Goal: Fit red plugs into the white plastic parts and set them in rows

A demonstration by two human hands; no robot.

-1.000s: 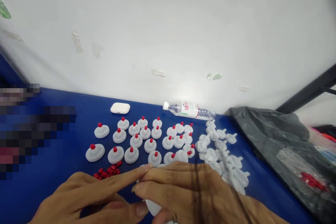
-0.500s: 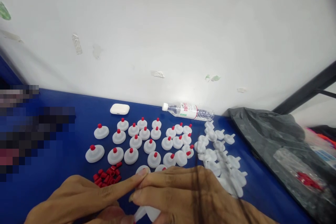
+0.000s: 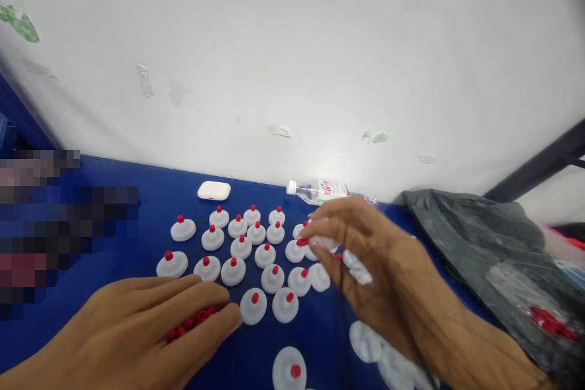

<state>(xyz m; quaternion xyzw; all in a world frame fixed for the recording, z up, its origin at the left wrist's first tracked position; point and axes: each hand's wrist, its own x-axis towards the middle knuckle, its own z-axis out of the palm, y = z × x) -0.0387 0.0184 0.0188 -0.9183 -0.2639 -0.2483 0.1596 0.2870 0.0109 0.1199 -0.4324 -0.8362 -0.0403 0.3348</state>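
Observation:
My left hand (image 3: pixel 150 323) reaches low over a pile of small red caps (image 3: pixel 189 324), which show through the gap between its fingers. Its fingers are stretched and apart, and I see nothing held in them. Over the right part of the rows, my right hand (image 3: pixel 365 256) is closed on a white round lid with a red tip (image 3: pixel 323 245), pinched between thumb and fingertips. Rows of similar white lids with red caps (image 3: pixel 273 279) stand on the blue table. White lids without red caps (image 3: pixel 365 341) lie partly hidden under my right hand and forearm.
At the back stand a white rounded case (image 3: pixel 214 191) and a clear plastic bottle (image 3: pixel 315 192) lying on its side along the wall. Dark grey plastic sheeting (image 3: pixel 457 225) covers the right side, with a clear bag of red caps (image 3: pixel 553 322) on it.
My hands were together at the front edge and have parted. The right has moved up and right over the rows with a capped lid; the left now covers the red cap pile.

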